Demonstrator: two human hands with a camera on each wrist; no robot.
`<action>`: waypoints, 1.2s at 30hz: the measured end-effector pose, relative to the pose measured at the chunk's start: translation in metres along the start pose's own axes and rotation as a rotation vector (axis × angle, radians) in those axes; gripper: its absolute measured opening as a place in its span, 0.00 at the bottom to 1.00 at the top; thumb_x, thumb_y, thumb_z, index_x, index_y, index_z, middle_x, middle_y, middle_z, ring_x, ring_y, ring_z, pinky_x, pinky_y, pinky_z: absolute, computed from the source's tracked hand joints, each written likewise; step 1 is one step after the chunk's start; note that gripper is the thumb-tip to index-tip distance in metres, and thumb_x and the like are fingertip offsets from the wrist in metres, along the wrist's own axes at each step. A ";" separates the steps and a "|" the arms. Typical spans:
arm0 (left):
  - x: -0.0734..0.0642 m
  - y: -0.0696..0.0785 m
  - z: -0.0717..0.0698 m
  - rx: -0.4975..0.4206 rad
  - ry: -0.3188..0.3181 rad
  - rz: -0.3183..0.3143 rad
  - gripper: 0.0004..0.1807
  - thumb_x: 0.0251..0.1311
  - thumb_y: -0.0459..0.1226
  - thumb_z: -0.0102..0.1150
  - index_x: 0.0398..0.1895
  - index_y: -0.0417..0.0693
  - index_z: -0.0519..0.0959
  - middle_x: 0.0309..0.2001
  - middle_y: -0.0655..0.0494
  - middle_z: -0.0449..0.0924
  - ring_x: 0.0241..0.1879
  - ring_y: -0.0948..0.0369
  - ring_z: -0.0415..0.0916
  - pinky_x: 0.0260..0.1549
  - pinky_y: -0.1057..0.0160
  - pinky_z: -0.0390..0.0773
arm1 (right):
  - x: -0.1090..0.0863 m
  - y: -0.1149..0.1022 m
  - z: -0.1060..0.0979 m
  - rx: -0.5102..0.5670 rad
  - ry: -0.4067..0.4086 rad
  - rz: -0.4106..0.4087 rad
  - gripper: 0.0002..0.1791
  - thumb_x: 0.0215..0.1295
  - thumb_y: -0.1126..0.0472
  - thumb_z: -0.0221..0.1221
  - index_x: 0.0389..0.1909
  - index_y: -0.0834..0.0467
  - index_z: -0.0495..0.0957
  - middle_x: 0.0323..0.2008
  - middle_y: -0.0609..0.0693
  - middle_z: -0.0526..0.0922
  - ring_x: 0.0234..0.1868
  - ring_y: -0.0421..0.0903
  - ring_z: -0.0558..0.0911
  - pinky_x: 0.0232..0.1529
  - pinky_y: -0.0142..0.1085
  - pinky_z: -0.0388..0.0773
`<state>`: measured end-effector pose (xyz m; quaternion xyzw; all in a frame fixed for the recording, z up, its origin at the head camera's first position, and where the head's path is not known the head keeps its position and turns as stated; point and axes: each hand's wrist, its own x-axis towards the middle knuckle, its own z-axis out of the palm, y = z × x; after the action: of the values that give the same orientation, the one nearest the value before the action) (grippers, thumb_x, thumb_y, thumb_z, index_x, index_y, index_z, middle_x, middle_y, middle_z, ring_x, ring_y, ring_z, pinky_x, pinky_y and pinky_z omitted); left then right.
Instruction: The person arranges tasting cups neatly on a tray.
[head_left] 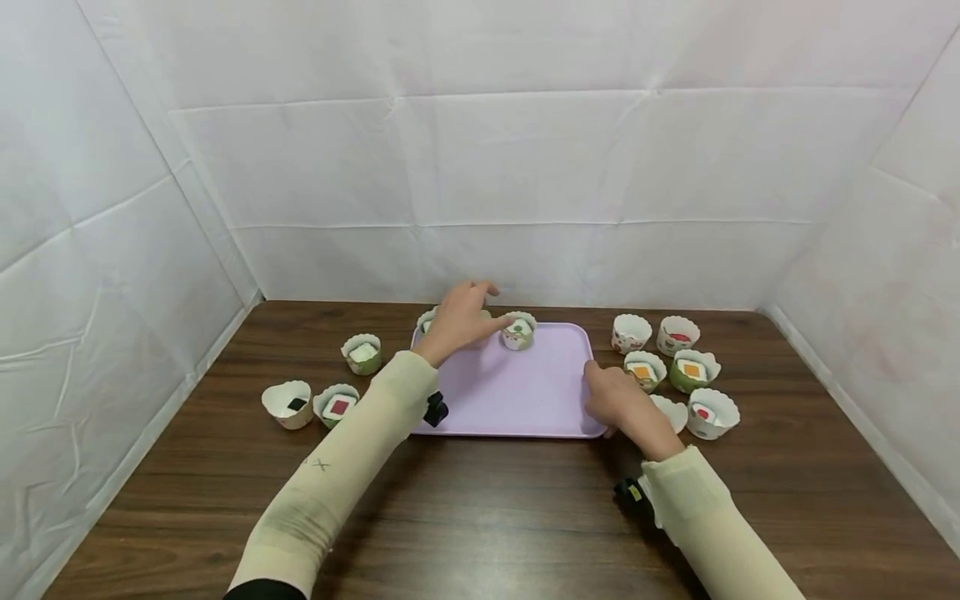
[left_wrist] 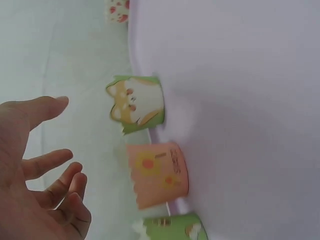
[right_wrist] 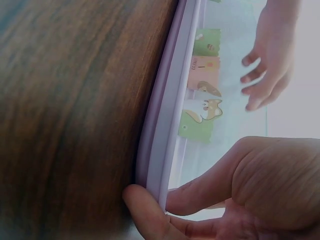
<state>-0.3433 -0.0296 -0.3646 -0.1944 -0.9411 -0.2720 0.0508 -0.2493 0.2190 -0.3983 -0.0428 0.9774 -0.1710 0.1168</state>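
Observation:
A lilac tray (head_left: 517,387) lies on the table. My right hand (head_left: 621,402) pinches its right rim, thumb on top and a finger below, as the right wrist view shows. My left hand (head_left: 459,321) hovers above the tray's far left part, fingers loosely spread, holding nothing. Close to it, along the tray's far side, stand a green paper cup with a dog print (left_wrist: 137,104), a pink paper cup (left_wrist: 159,175) and another green paper cup (left_wrist: 175,227). In the head view the left hand mostly hides the pink cup.
Left of the tray stand three paper cups, one holding a dark piece (head_left: 297,404). Several more, among them a white cup (head_left: 631,333) and a cup with an orange-topped piece (head_left: 693,371), crowd the right side near my right hand. A white sheet wall (head_left: 517,258) rises behind the table.

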 end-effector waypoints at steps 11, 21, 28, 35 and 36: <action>-0.049 -0.025 -0.027 0.040 0.082 -0.006 0.26 0.64 0.54 0.65 0.56 0.47 0.82 0.50 0.47 0.82 0.47 0.52 0.79 0.43 0.50 0.83 | -0.001 0.003 -0.003 0.013 -0.002 0.006 0.20 0.72 0.69 0.46 0.61 0.72 0.67 0.51 0.80 0.78 0.14 0.46 0.82 0.14 0.34 0.82; -0.102 -0.060 -0.059 0.030 0.161 -0.045 0.23 0.64 0.50 0.68 0.55 0.46 0.83 0.46 0.48 0.81 0.43 0.52 0.79 0.39 0.53 0.81 | -0.001 0.004 -0.002 0.018 0.001 -0.010 0.19 0.71 0.69 0.47 0.60 0.72 0.67 0.51 0.80 0.78 0.14 0.47 0.82 0.14 0.34 0.82; -0.140 -0.097 -0.077 0.058 0.274 -0.035 0.21 0.66 0.46 0.68 0.54 0.42 0.83 0.50 0.42 0.82 0.46 0.45 0.81 0.42 0.44 0.83 | 0.004 0.002 0.000 -0.007 0.001 -0.006 0.18 0.72 0.68 0.47 0.59 0.72 0.68 0.50 0.80 0.78 0.13 0.46 0.82 0.14 0.34 0.81; -0.156 -0.122 -0.087 0.068 0.216 -0.104 0.24 0.66 0.46 0.66 0.59 0.40 0.81 0.57 0.38 0.79 0.54 0.40 0.78 0.48 0.37 0.80 | 0.003 0.003 0.001 -0.010 0.006 -0.016 0.17 0.71 0.68 0.46 0.57 0.71 0.69 0.48 0.78 0.79 0.13 0.46 0.82 0.14 0.34 0.81; -0.156 -0.124 -0.088 0.070 0.196 -0.111 0.25 0.67 0.46 0.66 0.60 0.40 0.80 0.58 0.38 0.78 0.55 0.40 0.77 0.48 0.36 0.80 | 0.003 0.003 0.002 -0.008 0.005 -0.016 0.17 0.71 0.68 0.46 0.57 0.71 0.69 0.49 0.79 0.79 0.13 0.45 0.82 0.14 0.34 0.81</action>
<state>-0.2502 -0.2258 -0.3825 -0.1126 -0.9499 -0.2590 0.1343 -0.2518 0.2204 -0.4019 -0.0507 0.9779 -0.1683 0.1128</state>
